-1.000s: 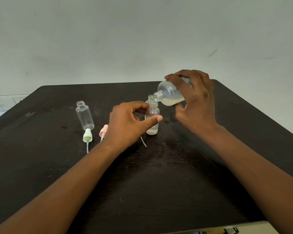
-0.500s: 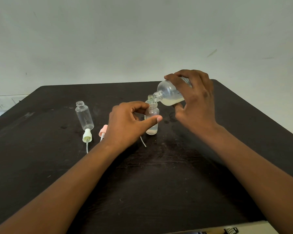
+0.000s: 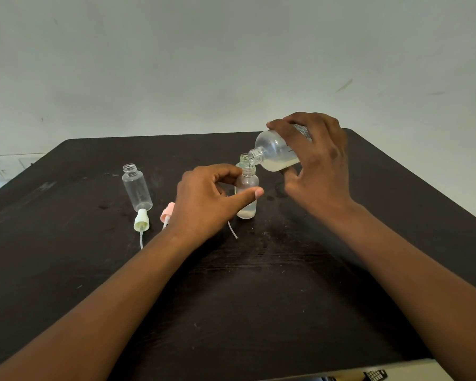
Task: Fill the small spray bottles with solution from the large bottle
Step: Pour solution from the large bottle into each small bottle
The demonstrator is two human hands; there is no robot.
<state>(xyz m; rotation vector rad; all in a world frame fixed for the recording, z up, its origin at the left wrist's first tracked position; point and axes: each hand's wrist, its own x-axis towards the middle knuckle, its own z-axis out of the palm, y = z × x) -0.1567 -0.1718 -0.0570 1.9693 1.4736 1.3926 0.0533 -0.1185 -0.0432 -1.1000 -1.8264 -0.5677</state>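
Nothing has shifted: right hand (image 3: 318,171) still grips the tilted large bottle (image 3: 276,154) at centre frame, left hand (image 3: 208,199) pinching the small bottle (image 3: 247,196) on the dark table (image 3: 286,298); pale wall (image 3: 231,64) behind.

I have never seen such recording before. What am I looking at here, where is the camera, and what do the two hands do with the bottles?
There is no machine here: a person works with two bare hands. The one camera sits on the person's head and looks forward and down, so both arms reach in from the bottom edge.

The right hand grips the large bottle, tilted so that its mouth meets the neck of a small bottle. The left hand steadies this small bottle, which stands upright on the dark table, between its fingers and thumb. A little pale solution lies at its bottom.

To the left stands a second small bottle, open and seemingly empty. In front of it lie a pale yellow spray cap with its tube and a pink spray cap, partly hidden by the left hand.
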